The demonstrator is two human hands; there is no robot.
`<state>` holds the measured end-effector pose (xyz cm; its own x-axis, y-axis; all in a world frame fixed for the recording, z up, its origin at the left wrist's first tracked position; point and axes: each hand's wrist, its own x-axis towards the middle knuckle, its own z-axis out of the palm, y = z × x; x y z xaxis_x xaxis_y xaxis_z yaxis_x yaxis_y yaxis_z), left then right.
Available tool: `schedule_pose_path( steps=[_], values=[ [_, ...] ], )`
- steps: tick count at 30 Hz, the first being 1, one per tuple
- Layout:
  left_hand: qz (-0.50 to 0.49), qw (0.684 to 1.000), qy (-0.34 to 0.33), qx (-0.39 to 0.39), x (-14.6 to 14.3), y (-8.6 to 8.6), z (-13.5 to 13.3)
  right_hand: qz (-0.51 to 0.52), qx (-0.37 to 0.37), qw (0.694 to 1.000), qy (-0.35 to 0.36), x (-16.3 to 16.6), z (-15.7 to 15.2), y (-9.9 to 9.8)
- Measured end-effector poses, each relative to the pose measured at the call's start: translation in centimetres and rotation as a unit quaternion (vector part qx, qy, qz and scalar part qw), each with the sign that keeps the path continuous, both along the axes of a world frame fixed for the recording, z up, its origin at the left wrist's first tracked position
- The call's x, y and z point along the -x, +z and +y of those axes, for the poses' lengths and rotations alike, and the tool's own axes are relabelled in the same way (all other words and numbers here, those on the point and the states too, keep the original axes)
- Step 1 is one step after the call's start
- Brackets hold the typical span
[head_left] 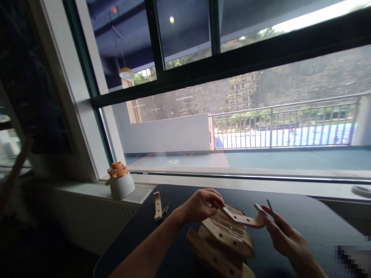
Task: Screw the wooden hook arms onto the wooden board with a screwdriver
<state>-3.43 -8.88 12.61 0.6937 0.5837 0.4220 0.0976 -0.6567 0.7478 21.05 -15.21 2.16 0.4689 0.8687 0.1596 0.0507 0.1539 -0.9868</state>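
Observation:
A pale curved wooden strip [242,219] with drilled holes is held up above the table. My left hand [203,205] pinches its left end, thumb and fingers together. At the other end my right hand [282,231] is closed around a thin dark rod-like tool [270,207], its fingers also at the strip's upturned end. I cannot make out the tool's kind. Below the strip lies a wooden slatted piece [222,247], with more holed strips along its near side; my left hand partly covers its far left corner.
Left on the dark table [315,227] lies another holed wooden strip [157,206], with a few small screws [165,210] beside it. A grey pot with an orange lid [121,183] stands on the ledge by the window. A roundish object [361,191] rests on the sill at right.

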Motion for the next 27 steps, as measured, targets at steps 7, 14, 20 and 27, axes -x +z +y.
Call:
schedule_pose_path(
  steps=[7, 14, 20, 27],
  values=[
    [0.008, 0.995, 0.095, 0.035, 0.9, -0.8, -0.1, -0.059, -0.009, 0.998, -0.016, 0.5, -0.1, 0.0],
    [0.068, 0.978, 0.126, 0.154, 4.4, -2.9, -3.6, -0.011, 0.012, 1.000, -0.021, 0.3, -0.6, 0.2],
    [0.123, 0.975, 0.151, 0.106, 5.3, -1.3, -3.6, 0.016, 0.043, 0.999, 0.007, -0.7, -0.1, 0.8],
    [0.256, 0.958, -0.044, -0.123, 1.2, -2.7, 2.2, 0.018, 0.051, 0.999, 0.001, -3.7, 1.6, 4.7]
  ],
)
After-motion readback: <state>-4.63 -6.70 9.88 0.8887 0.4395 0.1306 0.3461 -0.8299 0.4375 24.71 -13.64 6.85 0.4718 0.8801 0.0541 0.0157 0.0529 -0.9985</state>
